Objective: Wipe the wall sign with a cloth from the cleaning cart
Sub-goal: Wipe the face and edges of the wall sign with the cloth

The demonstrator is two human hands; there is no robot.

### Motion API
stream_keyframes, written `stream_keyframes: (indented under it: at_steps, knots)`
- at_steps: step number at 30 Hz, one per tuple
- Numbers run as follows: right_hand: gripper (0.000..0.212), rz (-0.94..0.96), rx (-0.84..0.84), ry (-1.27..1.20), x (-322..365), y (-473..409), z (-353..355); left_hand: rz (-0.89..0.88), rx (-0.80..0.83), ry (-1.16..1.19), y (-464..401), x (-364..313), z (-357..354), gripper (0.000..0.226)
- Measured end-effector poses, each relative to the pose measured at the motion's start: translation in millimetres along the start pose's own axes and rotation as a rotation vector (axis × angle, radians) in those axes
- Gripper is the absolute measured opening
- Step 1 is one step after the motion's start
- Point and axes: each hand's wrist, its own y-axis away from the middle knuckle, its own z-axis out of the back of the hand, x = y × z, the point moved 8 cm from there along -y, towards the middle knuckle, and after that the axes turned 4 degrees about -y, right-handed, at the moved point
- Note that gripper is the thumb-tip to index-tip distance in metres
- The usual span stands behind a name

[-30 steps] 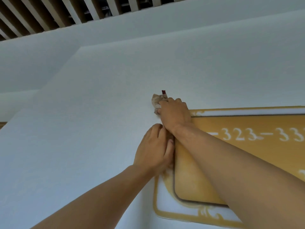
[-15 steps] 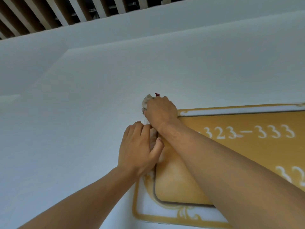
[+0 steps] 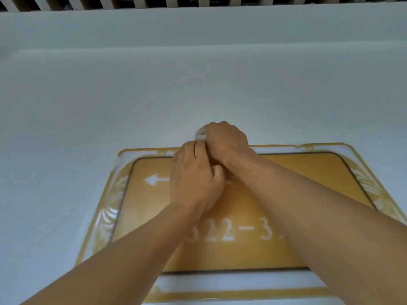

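Wiping underway: right hand [image 3: 224, 140] closed on the cloth [image 3: 200, 135] at the sign [image 3: 308, 172] top edge, left hand [image 3: 193, 179] loosely curled, holding nothing visible; next, sweep along the edge.

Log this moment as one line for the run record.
phase: wiping | right hand: shut on cloth, at top edge of wall sign | left hand: on sign face beside it | cart: not in view

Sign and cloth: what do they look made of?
Sign: looks like a smooth mustard panel, plastic or painted metal, with white print, set in a clear glossy border, maybe acrylic, since it shows glare. Cloth: pale soft fabric, bunched under the right hand; too blurred to tell the weave.
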Motion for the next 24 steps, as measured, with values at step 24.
stream_keyframes:
  at_steps: [24]
  knots:
    - [0.035,-0.224,-0.301,-0.076,-353,100,116,-0.146,0.219,-0.225,40,-203,-146,0.064]
